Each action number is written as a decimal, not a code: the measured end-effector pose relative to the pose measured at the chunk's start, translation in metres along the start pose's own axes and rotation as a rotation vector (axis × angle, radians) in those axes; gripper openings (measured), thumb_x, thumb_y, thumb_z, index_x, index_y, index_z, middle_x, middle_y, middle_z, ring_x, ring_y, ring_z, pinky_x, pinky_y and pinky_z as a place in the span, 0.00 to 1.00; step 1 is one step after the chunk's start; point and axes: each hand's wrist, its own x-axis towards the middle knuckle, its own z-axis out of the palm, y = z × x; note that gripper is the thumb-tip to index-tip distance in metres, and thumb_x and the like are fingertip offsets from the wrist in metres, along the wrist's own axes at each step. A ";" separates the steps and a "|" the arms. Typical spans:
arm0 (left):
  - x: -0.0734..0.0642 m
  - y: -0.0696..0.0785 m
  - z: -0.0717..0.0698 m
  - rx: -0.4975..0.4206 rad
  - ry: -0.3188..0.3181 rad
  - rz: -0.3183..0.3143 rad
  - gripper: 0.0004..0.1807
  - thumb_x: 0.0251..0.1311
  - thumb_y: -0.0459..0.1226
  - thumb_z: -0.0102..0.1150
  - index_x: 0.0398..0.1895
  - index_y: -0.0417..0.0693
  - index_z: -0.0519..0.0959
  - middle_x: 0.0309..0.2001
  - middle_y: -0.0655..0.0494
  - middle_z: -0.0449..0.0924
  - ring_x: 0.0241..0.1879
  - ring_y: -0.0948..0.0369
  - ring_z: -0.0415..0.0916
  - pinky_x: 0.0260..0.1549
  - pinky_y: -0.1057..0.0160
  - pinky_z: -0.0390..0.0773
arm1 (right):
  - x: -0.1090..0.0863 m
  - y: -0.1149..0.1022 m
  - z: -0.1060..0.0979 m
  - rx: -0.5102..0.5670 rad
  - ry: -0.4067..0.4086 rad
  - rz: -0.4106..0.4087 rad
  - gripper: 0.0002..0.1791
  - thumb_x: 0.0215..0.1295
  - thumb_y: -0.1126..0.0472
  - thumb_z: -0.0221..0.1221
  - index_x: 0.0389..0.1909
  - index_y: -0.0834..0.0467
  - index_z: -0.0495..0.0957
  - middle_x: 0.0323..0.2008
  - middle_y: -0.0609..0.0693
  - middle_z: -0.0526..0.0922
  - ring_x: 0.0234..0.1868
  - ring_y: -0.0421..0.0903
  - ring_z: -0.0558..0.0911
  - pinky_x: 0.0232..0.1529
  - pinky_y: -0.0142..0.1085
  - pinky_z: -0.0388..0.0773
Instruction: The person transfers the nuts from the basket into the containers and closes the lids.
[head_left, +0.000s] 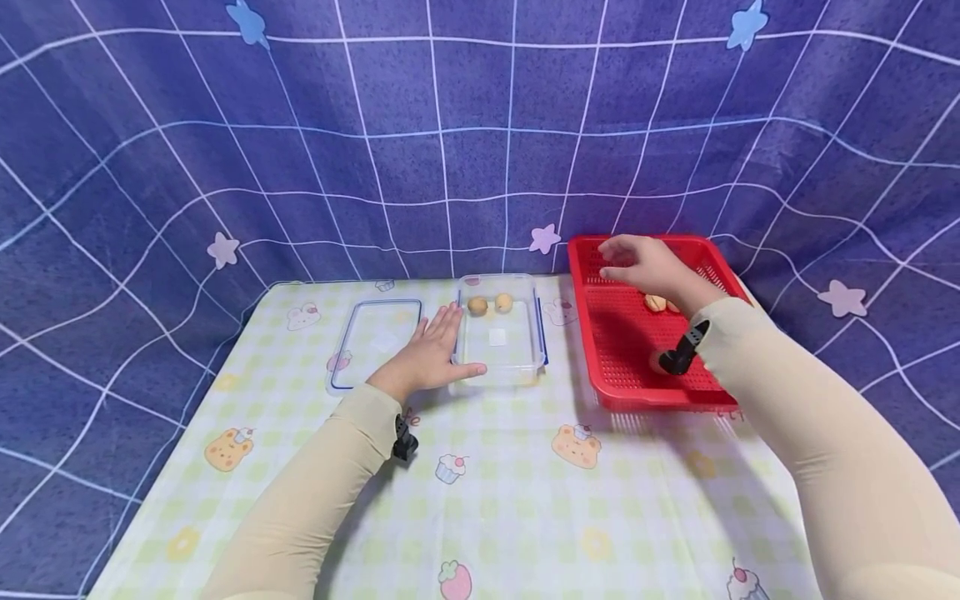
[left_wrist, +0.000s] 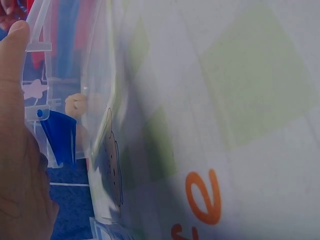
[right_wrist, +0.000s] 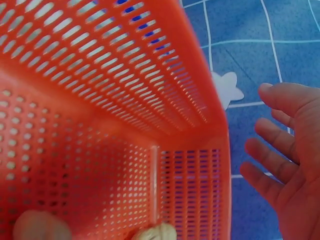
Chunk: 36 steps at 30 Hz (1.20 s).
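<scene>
My left hand [head_left: 429, 354] rests with straight, spread fingers along the left side of a clear plastic container [head_left: 495, 357], its thumb over the near rim. Inside, two walnuts [head_left: 491, 304] sit toward the back. A blue latch [left_wrist: 62, 140] hangs from the container's side in the left wrist view. Over the back left part of a red plastic basket [head_left: 592, 350] is my right hand [head_left: 648, 271], fingers loosely bent with nothing held. The right wrist view shows the hand's empty palm beside the basket wall. A few walnuts [head_left: 656, 303] lie in the basket, partly hidden by the right forearm.
A clear lid with a blue seal [head_left: 342, 350] lies flat left of the container. The patterned tablecloth [head_left: 510, 517] covers the table. A blue grid-patterned curtain [head_left: 480, 167] rises right behind the containers.
</scene>
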 end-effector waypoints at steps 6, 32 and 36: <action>0.001 -0.001 0.001 -0.012 -0.006 -0.002 0.64 0.62 0.73 0.46 0.81 0.39 0.33 0.81 0.43 0.28 0.80 0.50 0.25 0.75 0.40 0.34 | -0.016 0.018 -0.004 -0.007 -0.003 -0.008 0.22 0.64 0.65 0.67 0.58 0.66 0.77 0.51 0.65 0.82 0.55 0.62 0.81 0.60 0.55 0.74; 0.002 -0.002 0.006 -0.032 -0.002 -0.008 0.63 0.62 0.71 0.49 0.81 0.40 0.33 0.82 0.44 0.28 0.80 0.49 0.27 0.76 0.42 0.33 | -0.064 0.042 -0.029 0.105 -0.043 -0.027 0.25 0.62 0.68 0.69 0.60 0.65 0.76 0.52 0.61 0.84 0.45 0.38 0.83 0.43 0.23 0.78; 0.003 -0.002 0.005 -0.026 0.010 -0.002 0.63 0.62 0.71 0.50 0.81 0.39 0.35 0.82 0.43 0.29 0.80 0.47 0.29 0.76 0.41 0.35 | -0.073 0.039 -0.028 0.123 -0.025 -0.029 0.23 0.62 0.68 0.68 0.58 0.62 0.77 0.51 0.58 0.84 0.48 0.44 0.84 0.45 0.22 0.77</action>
